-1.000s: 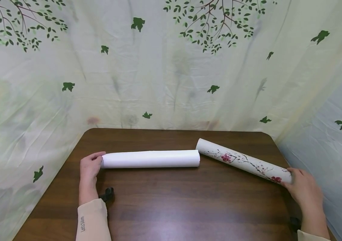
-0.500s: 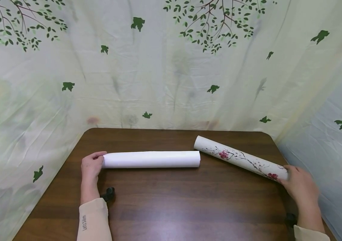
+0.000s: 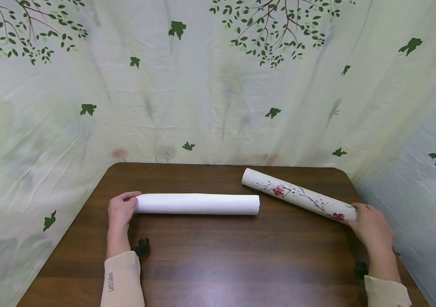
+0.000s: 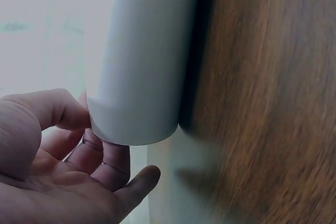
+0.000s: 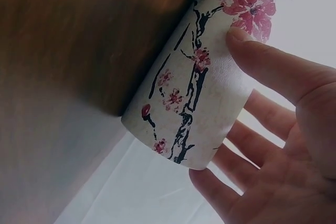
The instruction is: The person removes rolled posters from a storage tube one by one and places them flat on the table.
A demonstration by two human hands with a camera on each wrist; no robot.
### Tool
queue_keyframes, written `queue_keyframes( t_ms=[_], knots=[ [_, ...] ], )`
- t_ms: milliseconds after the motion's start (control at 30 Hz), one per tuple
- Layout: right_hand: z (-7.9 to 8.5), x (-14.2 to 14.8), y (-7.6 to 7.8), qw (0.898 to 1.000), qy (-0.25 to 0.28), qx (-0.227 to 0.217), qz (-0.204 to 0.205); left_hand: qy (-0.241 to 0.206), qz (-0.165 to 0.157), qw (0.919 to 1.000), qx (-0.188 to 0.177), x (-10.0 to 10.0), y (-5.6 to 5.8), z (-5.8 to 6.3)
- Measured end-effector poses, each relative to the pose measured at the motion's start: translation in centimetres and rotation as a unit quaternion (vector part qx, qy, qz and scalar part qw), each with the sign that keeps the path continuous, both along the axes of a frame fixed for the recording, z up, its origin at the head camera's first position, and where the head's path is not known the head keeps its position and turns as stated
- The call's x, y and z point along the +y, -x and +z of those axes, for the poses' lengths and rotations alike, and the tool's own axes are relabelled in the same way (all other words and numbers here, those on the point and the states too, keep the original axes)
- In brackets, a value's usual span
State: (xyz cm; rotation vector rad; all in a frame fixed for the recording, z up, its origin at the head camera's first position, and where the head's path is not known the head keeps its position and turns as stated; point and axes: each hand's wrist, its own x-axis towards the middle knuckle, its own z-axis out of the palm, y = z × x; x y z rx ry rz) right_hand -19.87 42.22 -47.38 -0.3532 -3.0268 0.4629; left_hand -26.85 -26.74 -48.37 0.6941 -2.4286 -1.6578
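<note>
Plain white roll (image 3: 199, 204) in left grip (image 3: 121, 211), blossom-printed roll (image 3: 298, 195) in right grip (image 3: 372, 225), brown table (image 3: 248, 256) beneath

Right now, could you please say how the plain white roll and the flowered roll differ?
The plain white roll shows no pattern; the flowered roll carries reddish blossoms on dark branches. The plain white roll lies nearly straight across the table, while the flowered roll slants away leftward. Both are long, pale cylinders held at one end, by the left hand and right hand respectively.
</note>
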Motion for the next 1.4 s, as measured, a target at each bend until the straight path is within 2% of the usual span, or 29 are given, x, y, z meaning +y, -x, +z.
queue_keyframes(
  t_ms=[433, 733, 1067, 1400],
  knots=[
    [0.0, -3.1, 3.0, 1.0, -0.001, 0.021, 0.019, 0.009, -0.016, 0.9998, 0.006, 0.8, 0.1, 0.1],
    [0.3, -4.9, 5.1, 0.999, 0.004, 0.016, 0.032, 0.013, -0.027, 0.9995, 0.009, 0.9, 0.2, 0.3],
    [0.3, -6.2, 6.7, 0.999, 0.007, 0.007, 0.036, 0.036, -0.053, 0.9979, 0.004, 1.6, 0.5, 0.0],
    [0.4, -6.7, 8.3, 0.999, 0.003, 0.006, 0.047, 0.034, -0.065, 0.9972, 0.013, 2.8, 0.8, 0.1]
  ],
)
